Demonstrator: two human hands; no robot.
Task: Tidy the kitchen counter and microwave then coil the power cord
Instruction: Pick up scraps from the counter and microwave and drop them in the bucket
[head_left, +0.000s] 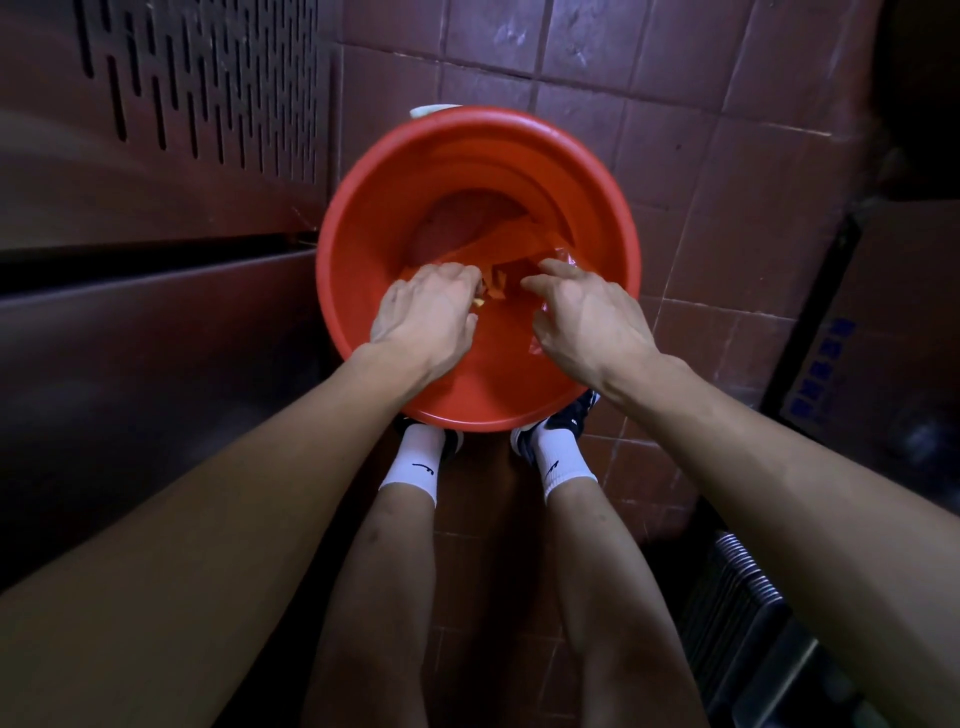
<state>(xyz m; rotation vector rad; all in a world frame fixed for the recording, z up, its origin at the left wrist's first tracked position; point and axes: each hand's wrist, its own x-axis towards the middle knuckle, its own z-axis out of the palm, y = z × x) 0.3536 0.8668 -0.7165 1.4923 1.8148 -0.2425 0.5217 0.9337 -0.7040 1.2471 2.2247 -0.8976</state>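
1. Head view: a red bucket (358, 218) stands on the tiled floor (675, 171), just ahead of the person's feet, beside a dark slotted metal cabinet (171, 104) on its left.
2. The left hand (423, 312) reaches over the bucket's near rim, fingers curled down around small yellowish scraps (127, 293); it seems to pinch or release them, which of the two I cannot tell.
3. The right hand (587, 317) hangs over the bucket's near right side, fingers loosely bent, touching a clear plastic wrapper (545, 306) that lies against the inner wall; a firm grip is not plain.
4. Inside, the bucket looks nearly bare apart from these bits.
5. A cardboard box (883, 312) sits well to the bucket's right.
6. Counter, microwave and cord are out of sight.
7. Judgement: this is the rubbish-dumping part of tidying, with waste going into the bucket.
8. Next, both hands would need to let go fully, lift clear of the rim, and turn back to the counter; the cord coiling is probably yet to be done.
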